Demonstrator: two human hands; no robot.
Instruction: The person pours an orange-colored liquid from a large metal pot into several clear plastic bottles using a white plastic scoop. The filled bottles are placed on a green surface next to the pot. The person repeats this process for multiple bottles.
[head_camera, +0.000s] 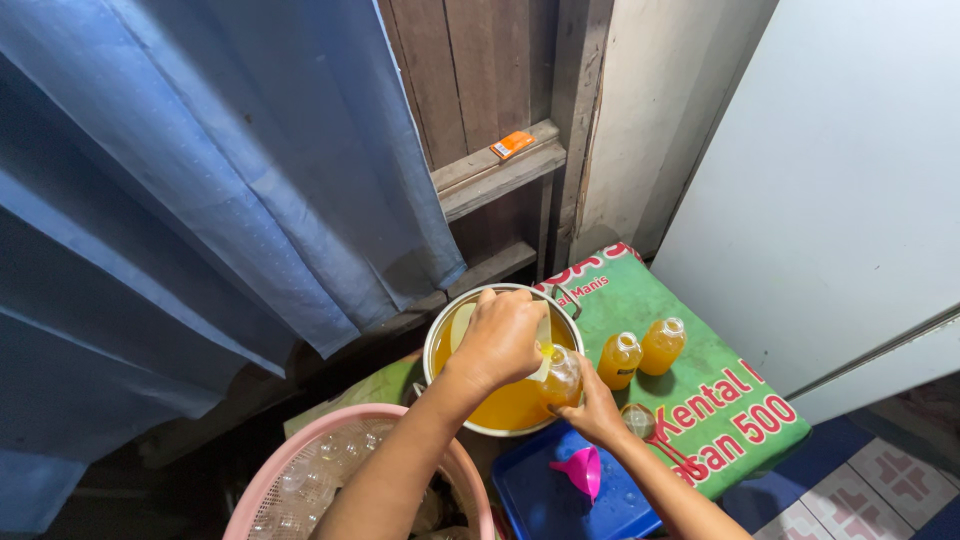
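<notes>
My left hand (500, 338) reaches over a metal pot (430, 345) of orange-yellow liquid (500, 408) and grips a pale translucent scoop (545, 338), tilted toward a bottle's mouth. That small clear bottle (562, 378), partly filled with the same liquid, is held by my right hand (596, 410) at the pot's right rim. Two filled bottles (620, 360) (662, 345) stand upright on the green printed mat (720, 330) just right of the pot.
A pink funnel (583, 470) lies on a blue tray (540, 500). Next to it lies a small round strainer (640, 420) with a red handle. A pink basket (300, 450) holds several empty clear bottles. A blue curtain (200, 180), a wooden wall and a white panel (830, 180) close in.
</notes>
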